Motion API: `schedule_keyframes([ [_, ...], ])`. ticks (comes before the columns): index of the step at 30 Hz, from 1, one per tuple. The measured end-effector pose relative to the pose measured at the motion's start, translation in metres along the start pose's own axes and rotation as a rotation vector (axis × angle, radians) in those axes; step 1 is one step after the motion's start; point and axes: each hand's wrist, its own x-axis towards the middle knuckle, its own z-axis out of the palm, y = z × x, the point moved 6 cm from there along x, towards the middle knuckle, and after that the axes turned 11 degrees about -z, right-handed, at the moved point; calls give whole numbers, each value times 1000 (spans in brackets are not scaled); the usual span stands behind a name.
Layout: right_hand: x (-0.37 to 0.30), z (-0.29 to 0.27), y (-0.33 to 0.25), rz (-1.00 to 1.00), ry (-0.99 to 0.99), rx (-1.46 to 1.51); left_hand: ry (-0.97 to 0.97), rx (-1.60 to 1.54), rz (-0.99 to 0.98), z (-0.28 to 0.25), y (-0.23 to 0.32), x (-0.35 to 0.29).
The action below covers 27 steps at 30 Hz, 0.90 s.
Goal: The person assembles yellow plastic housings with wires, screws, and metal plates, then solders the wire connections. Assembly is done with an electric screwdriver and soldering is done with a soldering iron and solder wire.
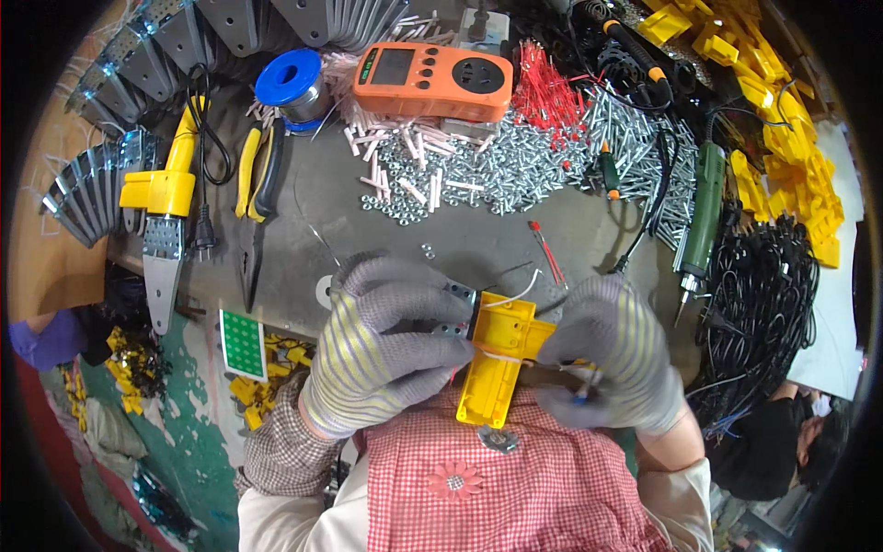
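A yellow plastic housing half [487, 391], its hollow side up, is held between my gloved hands at the table's near edge. My left hand [386, 345] is closed around the dark perforated metal piece [460, 313] at the housing's left side. Fingers of my right hand [616, 354], slightly blurred, close over the housing's right arm. A thin white wire [515, 294] loops above the housing, and another crosses it. Beside my right hand's lower fingers shows a small blue bit, too unclear to name. A black cable [653, 207] runs down to the right hand.
Beyond my hands lie heaped nuts and screws [515, 166], red wired parts [547, 87], an orange meter [432, 78] and a solder spool [294, 87]. Pliers [258, 202] and a finished-looking yellow tool [167, 221] are left; a green electric screwdriver [704, 212] and black cords [759, 313] right.
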Motion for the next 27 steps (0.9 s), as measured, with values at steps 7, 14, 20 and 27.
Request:
schedule_keyframes([
  [7, 16, 2, 56, 217, -201, 120, 85, -319, -242, 16, 5, 27],
  [14, 3, 4, 58, 114, -200, -45, 102, -117, -198, 44, 10, 39],
  [20, -7, -9, 55, 246, -103, 151, 84, -120, -250, 44, 10, 41],
  [27, -15, -13, 45, 520, -16, 420, 48, 90, -166, 41, 38, 52],
])
